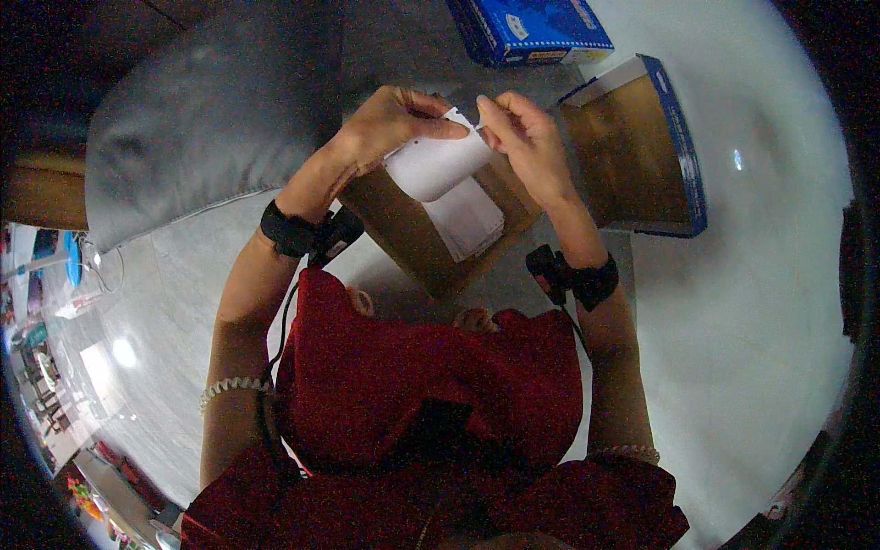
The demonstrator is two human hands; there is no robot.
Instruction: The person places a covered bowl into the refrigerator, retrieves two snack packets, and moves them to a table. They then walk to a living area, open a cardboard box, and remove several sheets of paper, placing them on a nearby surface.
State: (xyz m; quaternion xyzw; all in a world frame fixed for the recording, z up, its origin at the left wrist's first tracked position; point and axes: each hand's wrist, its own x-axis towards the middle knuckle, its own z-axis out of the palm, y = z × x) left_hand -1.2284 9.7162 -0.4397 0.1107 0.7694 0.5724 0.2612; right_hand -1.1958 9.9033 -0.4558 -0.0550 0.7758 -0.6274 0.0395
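Observation:
My left hand [405, 124] grips the upper edge of a curled white paper sheet [440, 161], thumb on top. A few small dark holes or marks show near that edge. My right hand [526, 137] is beside the sheet's upper right corner, thumb and forefinger pinched on a narrow white bit of paper. Whether that bit is still joined to the sheet, I cannot tell. Under the sheet a stack of white paper slips [471, 223] rests on brown cardboard [392, 227], partly hidden by the sheet.
An open shallow cardboard box part [619, 151] with a blue rim lies to the right. Beyond my hands stands a blue printed carton [536, 31]. A grey cushioned seat [206, 124] is at the upper left. Black wrist straps [285, 230] carry small devices with cables.

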